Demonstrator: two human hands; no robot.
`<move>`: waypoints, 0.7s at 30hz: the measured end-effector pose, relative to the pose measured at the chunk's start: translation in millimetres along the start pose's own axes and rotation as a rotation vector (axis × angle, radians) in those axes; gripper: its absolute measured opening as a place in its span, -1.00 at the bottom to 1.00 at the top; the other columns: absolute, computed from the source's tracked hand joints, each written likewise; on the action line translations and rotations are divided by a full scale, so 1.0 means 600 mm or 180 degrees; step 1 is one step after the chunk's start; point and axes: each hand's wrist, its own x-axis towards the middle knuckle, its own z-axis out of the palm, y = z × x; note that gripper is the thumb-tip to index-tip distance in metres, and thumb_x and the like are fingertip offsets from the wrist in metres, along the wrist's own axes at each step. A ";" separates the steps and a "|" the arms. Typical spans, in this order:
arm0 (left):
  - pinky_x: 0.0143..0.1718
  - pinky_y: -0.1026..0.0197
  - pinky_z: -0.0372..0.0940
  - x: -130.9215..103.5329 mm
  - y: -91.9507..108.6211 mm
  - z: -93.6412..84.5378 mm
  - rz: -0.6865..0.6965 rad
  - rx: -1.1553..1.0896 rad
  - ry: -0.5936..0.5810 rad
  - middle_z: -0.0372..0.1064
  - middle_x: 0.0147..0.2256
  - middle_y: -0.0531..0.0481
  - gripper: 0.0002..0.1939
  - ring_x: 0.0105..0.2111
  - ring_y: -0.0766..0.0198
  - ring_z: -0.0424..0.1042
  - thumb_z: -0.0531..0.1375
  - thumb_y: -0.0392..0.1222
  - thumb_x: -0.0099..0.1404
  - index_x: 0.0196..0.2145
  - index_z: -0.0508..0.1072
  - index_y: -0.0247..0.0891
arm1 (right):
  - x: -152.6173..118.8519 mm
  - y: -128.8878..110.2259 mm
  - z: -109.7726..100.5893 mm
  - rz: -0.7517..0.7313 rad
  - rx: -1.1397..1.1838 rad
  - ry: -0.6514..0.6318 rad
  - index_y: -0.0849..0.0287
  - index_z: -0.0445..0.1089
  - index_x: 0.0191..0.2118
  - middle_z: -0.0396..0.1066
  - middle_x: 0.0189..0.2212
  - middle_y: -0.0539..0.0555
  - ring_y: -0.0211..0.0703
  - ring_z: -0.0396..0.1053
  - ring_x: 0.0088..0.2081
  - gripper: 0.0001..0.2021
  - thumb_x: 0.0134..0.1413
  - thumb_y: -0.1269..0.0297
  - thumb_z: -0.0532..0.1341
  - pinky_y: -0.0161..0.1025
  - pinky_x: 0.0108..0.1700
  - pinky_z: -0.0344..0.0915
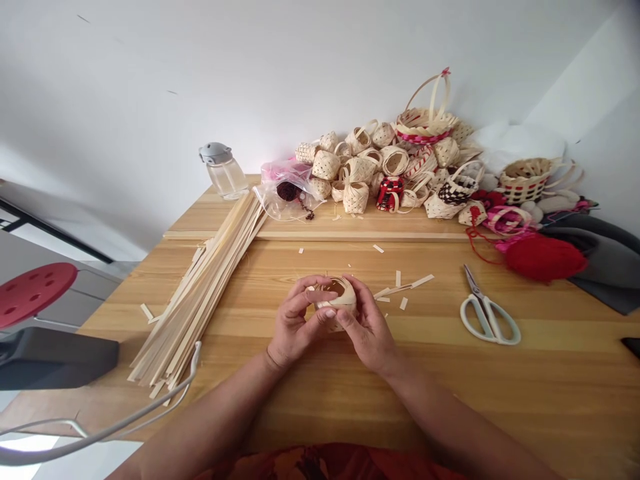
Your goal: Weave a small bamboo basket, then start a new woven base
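Pale walls [200, 67] back a wooden bench [550, 387], its far side crowded with a heap of small baskets [356, 168]. Out in front of the person, around the middle of the bench, one small basket [347, 302] lies directly between the two hands, mouth upward. Neither hand is nearer: the left hand [295, 320] closes on its left side, with a finger reaching across the opening, while the right hand [373, 330] wraps its right side, and both thumbs press at the near rim, almost meeting. Being roundish, the basket shows no clear long axis; whether its base touches the wood cannot be told, since the hands hide it. Just beyond the right hand lie offcuts [403, 303]; farther right, well apart from it, are scissors [481, 301], blades pointing away, with red yarn [545, 257] behind them. On the left, a bundle of strips [210, 287] runs slantwise from near the bottle [227, 177] toward the bench's left edge, limiting that side. Bare wood lies between bundle and left hand, and again between right hand and scissors.
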 end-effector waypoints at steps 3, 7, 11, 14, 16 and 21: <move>0.16 -0.08 0.26 0.000 -0.001 0.004 -0.0046 -0.0047 0.0030 0.35 0.00 -0.13 -0.78 0.07 0.07 0.37 0.26 -0.33 0.28 -0.11 0.54 -0.17 | 0.000 0.005 0.004 0.0049 0.0058 0.0075 0.00 0.14 0.23 0.30 0.21 0.13 0.00 0.31 0.20 -0.44 0.18 0.09 0.28 -0.06 0.21 0.31; 0.14 -0.10 0.26 -0.001 0.002 0.007 -0.0065 0.0001 -0.0026 0.37 -0.07 -0.11 -0.85 0.06 0.08 0.36 0.23 -0.33 0.31 -0.16 0.51 -0.20 | -0.003 0.010 0.006 0.0102 0.0022 0.0184 0.03 0.12 0.25 0.29 0.22 0.15 0.01 0.29 0.21 -0.43 0.18 0.08 0.27 -0.04 0.23 0.29; 0.22 -0.18 0.15 0.001 0.005 0.006 0.0124 0.0112 -0.0104 0.40 -0.11 -0.10 -0.85 0.13 0.04 0.31 0.24 -0.35 0.30 -0.18 0.51 -0.20 | -0.005 0.001 0.002 -0.0021 -0.0240 0.0126 0.03 0.11 0.27 0.24 0.24 0.16 0.02 0.23 0.24 -0.40 0.18 0.13 0.29 -0.01 0.29 0.20; 0.25 -0.21 0.12 0.001 0.004 0.005 0.0192 0.0040 -0.0143 0.37 -0.01 -0.13 -0.80 0.15 0.02 0.29 0.26 -0.34 0.28 -0.13 0.50 -0.18 | -0.005 -0.014 0.000 -0.0104 -0.0147 -0.0088 0.00 0.08 0.29 0.21 0.26 0.15 0.02 0.22 0.25 -0.40 0.21 0.18 0.27 0.00 0.31 0.17; 0.22 -0.18 0.19 0.000 0.001 0.005 0.0068 -0.0097 -0.0077 0.27 0.10 -0.18 -0.70 0.18 -0.01 0.25 0.28 -0.30 0.27 -0.03 0.47 -0.15 | -0.004 -0.022 0.000 -0.0145 -0.0008 -0.0188 -0.03 0.07 0.29 0.21 0.25 0.13 0.00 0.23 0.24 -0.43 0.22 0.20 0.26 -0.03 0.28 0.21; 0.19 -0.11 0.26 -0.006 -0.006 0.005 -0.0435 -0.0457 -0.0019 0.10 0.23 -0.22 -0.28 0.26 -0.09 0.15 0.39 -0.14 0.16 0.23 0.23 -0.09 | -0.002 -0.029 -0.002 -0.0230 0.0121 -0.0225 -0.03 0.13 0.23 0.26 0.19 0.12 -0.01 0.30 0.16 -0.51 0.24 0.18 0.23 -0.05 0.19 0.30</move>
